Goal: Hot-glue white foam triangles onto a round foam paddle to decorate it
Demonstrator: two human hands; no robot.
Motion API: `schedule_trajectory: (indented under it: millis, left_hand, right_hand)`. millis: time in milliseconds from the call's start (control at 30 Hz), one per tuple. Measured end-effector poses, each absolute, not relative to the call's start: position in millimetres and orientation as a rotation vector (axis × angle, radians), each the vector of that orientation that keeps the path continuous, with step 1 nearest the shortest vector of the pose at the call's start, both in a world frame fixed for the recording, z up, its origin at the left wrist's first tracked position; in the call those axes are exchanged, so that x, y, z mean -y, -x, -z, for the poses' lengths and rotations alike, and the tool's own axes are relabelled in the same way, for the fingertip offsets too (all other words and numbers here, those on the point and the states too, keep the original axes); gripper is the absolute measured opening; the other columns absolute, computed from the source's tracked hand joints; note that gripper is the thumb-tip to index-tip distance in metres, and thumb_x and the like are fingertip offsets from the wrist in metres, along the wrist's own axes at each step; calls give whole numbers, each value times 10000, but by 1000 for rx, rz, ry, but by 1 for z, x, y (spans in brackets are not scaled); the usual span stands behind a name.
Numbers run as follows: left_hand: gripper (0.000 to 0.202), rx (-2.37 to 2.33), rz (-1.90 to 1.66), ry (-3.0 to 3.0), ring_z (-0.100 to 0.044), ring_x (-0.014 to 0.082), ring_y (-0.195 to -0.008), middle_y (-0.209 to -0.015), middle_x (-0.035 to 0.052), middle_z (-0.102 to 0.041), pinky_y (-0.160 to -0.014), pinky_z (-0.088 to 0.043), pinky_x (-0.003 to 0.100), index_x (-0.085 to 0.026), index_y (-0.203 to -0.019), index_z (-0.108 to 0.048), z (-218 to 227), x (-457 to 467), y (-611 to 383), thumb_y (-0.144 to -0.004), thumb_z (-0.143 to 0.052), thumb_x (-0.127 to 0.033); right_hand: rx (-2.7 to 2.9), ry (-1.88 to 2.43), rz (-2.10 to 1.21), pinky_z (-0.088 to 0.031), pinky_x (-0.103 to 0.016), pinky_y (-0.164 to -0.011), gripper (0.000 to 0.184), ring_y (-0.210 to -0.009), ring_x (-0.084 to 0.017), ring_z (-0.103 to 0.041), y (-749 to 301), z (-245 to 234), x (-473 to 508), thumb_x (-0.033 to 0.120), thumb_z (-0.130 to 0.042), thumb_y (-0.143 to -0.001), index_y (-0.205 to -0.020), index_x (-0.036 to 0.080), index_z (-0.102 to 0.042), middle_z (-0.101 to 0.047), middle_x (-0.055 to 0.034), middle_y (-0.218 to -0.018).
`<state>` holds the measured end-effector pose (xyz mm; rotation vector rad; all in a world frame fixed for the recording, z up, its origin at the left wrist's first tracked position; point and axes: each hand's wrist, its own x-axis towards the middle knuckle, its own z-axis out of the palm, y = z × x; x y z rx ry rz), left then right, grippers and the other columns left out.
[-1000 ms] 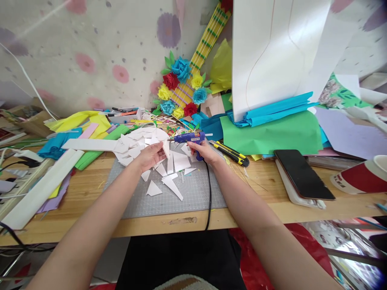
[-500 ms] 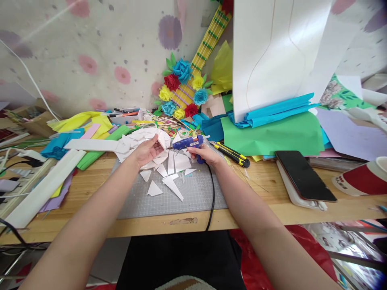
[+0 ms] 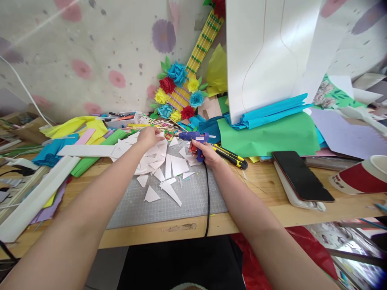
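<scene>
My right hand (image 3: 207, 154) is wrapped round the handle of a blue hot glue gun (image 3: 193, 136), its nozzle pointing left towards my left hand. A white glue stick (image 3: 212, 136) pokes out of its back end, and a black cord hangs from the handle over the table edge. My left hand (image 3: 147, 137) is palm down, fingers bent together at the upper edge of a white guitar-shaped board piece (image 3: 153, 158); its fingertips are partly hidden. White cut scraps (image 3: 179, 165) lie beside that piece on the grey cutting mat (image 3: 193, 205).
A yellow-black utility knife (image 3: 231, 156) lies right of the glue gun. Further right are a phone (image 3: 303, 175) and a paper cup (image 3: 359, 177). Behind stand a flower-decorated paper guitar (image 3: 183, 96) and a large white board (image 3: 272, 56). Coloured paper (image 3: 269, 137) fills the back.
My left hand has turned from palm up to palm down and moved up over the white piece, which now lies lower. The glue gun has shifted slightly right, away from it.
</scene>
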<state>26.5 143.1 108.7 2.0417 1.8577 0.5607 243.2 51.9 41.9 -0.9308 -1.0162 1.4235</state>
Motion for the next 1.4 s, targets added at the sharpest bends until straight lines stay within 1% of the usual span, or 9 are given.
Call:
schedule_trajectory:
  millis: [200, 333, 567, 800, 933, 1067, 1133, 1233, 1400]
  left_hand:
    - [269, -1896, -350, -2163, -619, 281, -919, -874, 72, -678, -786, -440, 325, -218, -676, -600, -92, -144, -29, -566, -836, -284]
    - [253, -1894, -268, -2211, -623, 289, -921, -919, 84, -677, -780, -450, 333, -217, -678, -596, -89, -142, -30, -584, -818, -294]
    - [335, -1925, -392, -2135, -569, 350, -1088, -891, 122, -637, -870, -449, 353, -207, -599, -540, -85, -143, -30, -515, -855, -282]
    - [306, -1966, -355, -2239, -612, 326, -987, -892, 119, -668, -813, -472, 352, -210, -663, -595, -83, -141, -30, -553, -835, -365]
    - [269, -1912, -359, -2241, -634, 284, -887, -834, 102, -691, -747, -461, 323, -211, -709, -657, -86, -142, -26, -652, -768, -449]
    - [39, -1828, -326, -2250, -641, 247, -818, -812, 64, -709, -709, -444, 296, -213, -720, -689, -89, -142, -22, -689, -711, -222]
    - [98, -1805, -306, -2256, -643, 244, -824, -836, 62, -716, -706, -442, 293, -210, -733, -700, -89, -141, -22, -666, -685, -140]
    - [140, -1804, -293, -2257, -643, 243, -822, -843, 61, -716, -714, -443, 296, -208, -762, -711, -88, -139, -23, -661, -666, -123]
    - [113, -1799, -313, -2248, -644, 247, -809, -836, 67, -718, -719, -449, 307, -209, -746, -711, -87, -138, -21, -665, -670, -141]
  right_hand:
    - [1004, 922, -1430, -417, -232, -507, 471, -537, -95, -524, -243, -39, -55, 618, -781, -554, -657, 189, -616, -642, -6, -632]
    - [1007, 915, -1427, -420, -228, -516, 455, -543, -93, -524, -243, -37, -55, 599, -779, -577, -674, 184, -620, -642, -4, -638]
    - [1027, 921, -1416, -422, -229, -529, 430, -561, -100, -541, -243, -36, -56, 580, -765, -611, -694, 183, -623, -647, -7, -650]
    - [1035, 926, -1409, -411, -238, -528, 431, -553, -103, -526, -243, -38, -55, 589, -755, -609, -673, 184, -619, -641, -7, -642]
    - [1036, 915, -1400, -412, -240, -532, 430, -554, -101, -523, -243, -38, -55, 585, -756, -610, -667, 183, -613, -639, -6, -642]
    - [1041, 925, -1398, -408, -240, -529, 445, -557, -103, -523, -243, -37, -56, 595, -758, -595, -671, 182, -611, -637, -8, -640]
    - [1042, 929, -1401, -402, -240, -526, 444, -554, -104, -522, -243, -37, -56, 591, -761, -592, -674, 182, -610, -636, -8, -633]
    - [1038, 914, -1397, -403, -239, -528, 434, -555, -102, -521, -243, -37, -56, 581, -761, -601, -675, 181, -610, -637, -8, -633]
    - [1053, 921, -1394, -406, -240, -533, 438, -561, -104, -523, -243, -36, -57, 591, -752, -607, -677, 184, -606, -637, -8, -640]
